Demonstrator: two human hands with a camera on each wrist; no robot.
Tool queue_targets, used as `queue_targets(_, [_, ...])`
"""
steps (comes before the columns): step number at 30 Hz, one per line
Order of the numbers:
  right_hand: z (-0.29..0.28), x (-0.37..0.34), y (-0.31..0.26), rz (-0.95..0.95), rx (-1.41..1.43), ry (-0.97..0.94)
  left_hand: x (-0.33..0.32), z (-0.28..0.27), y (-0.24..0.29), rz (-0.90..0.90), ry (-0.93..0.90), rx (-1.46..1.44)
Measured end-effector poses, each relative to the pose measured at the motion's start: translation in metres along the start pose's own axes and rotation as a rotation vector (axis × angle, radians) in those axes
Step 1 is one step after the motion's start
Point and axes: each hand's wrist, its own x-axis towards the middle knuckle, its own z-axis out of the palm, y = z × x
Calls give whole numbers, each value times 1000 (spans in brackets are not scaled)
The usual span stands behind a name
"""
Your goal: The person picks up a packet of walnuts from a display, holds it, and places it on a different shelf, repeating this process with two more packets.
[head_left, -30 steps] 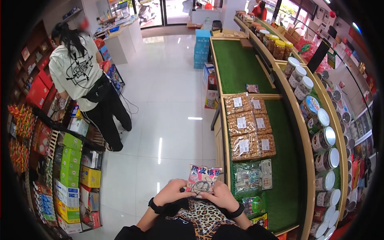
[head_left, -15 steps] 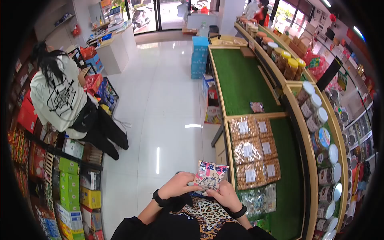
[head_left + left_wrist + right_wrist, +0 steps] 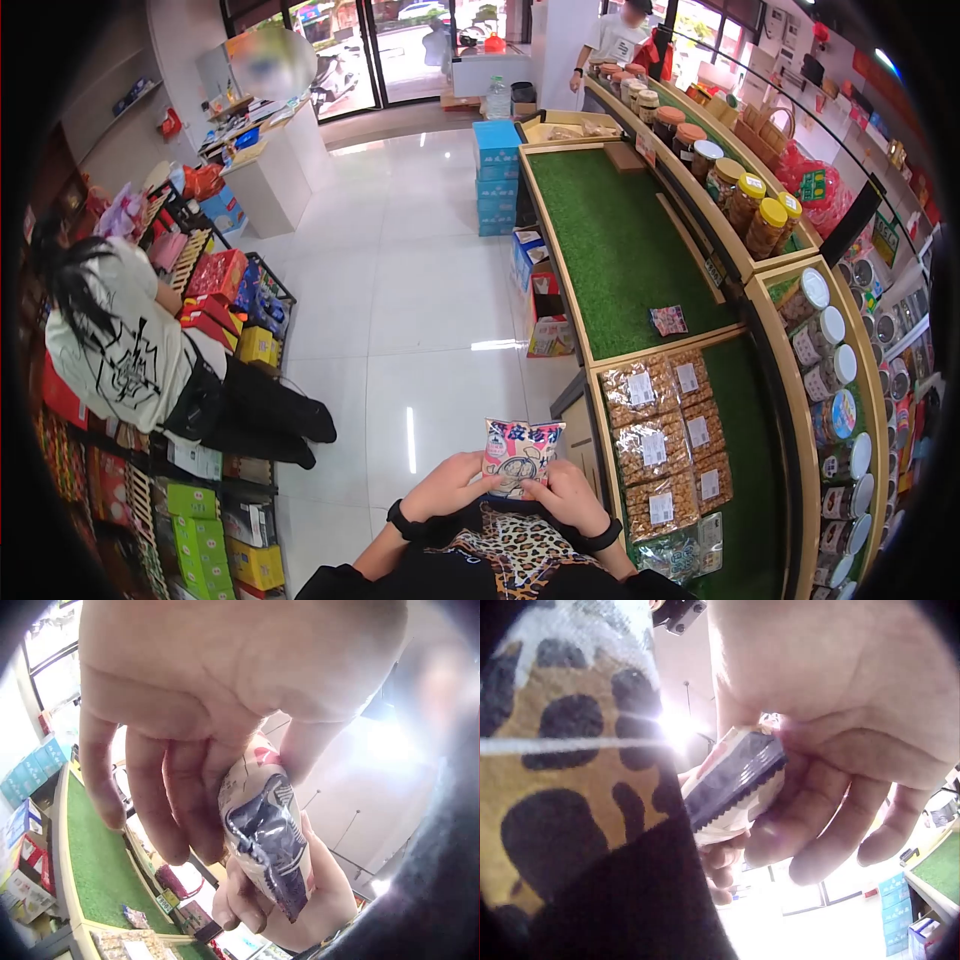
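Head view: I see the left hand (image 3: 450,486) and right hand (image 3: 576,497) pinching the bag (image 3: 516,460) between them; I judge this a holding step, the next move calling for an even, light grip.

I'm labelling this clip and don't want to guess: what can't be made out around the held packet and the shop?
- Held packet: contents hidden by its wrapper, all views; part covered by the left hand, left wrist view.
- White labels: print too small, head view.
- Above the counter: a blurred patch hides what's there, head view.
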Motion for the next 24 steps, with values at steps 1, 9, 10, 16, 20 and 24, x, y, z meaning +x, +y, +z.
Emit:
queue_targets(1, [-1,8,7,-2,-1,15,9,-3,-4,-6,-1,-31])
queue_targets(9, [-70,76,26,-11,-89,122,125,-35,-5,43,-111,9])
queue_targets(10, [-82,83,28,0,-89,130,142,-39,0,41,-130,13])
queue_targets(16, [-146,118,57,-32,-120,248,240,-40,-11,160,-188,77])
queue_targets(20, [-160,120,85,55,-178,289,281,-28,-11,160,-239,109])
queue_targets(24, [-165,112,99,178,-45,423,330,-13,-20,112,-374,-12])
